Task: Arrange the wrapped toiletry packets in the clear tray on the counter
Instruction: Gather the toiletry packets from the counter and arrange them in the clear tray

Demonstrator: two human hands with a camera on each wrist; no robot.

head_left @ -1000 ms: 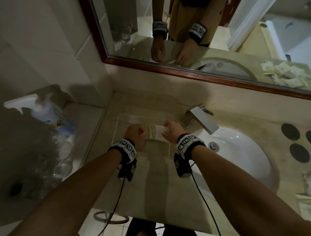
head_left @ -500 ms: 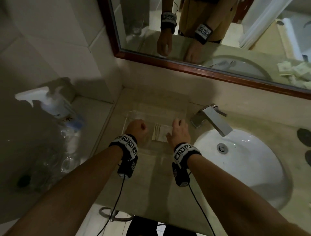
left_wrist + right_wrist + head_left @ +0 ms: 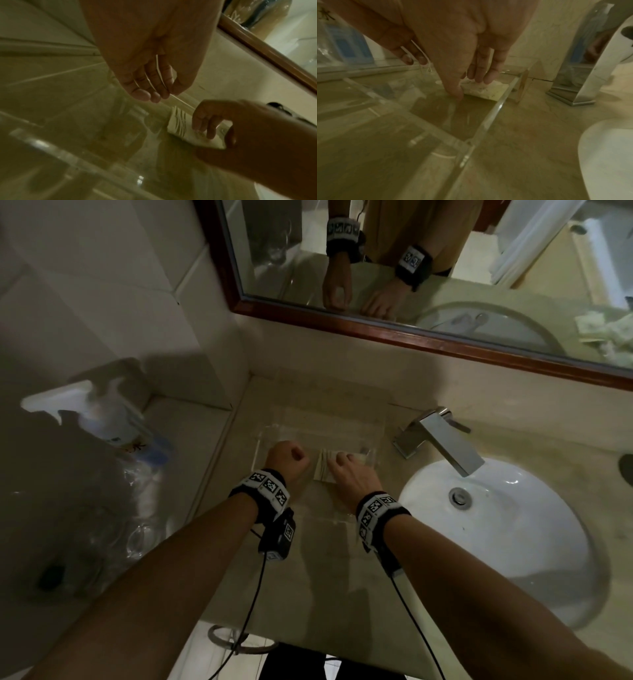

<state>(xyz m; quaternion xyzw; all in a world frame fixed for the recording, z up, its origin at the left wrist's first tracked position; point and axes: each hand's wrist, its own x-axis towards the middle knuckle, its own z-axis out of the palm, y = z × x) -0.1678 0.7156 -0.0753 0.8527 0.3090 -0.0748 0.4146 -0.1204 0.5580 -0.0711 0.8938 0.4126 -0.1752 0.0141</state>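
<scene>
Head view: packet (image 3: 322, 470) directly under right hand (image 3: 352, 479), straight fingers (image 3: 488, 75) pressing it; long axis crosswise to fingers. Left hand (image 3: 286, 458) beside, curled, probably empty.

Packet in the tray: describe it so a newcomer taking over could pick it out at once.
Left of the white sink's chrome faucet, a clear tray sits on the counter. The packet lies flat in the tray's right end, under the fingertips of the right hand. Pale with dark wavy stripes at one end, it is the one being touched; other packets show only in the mirror.
</scene>
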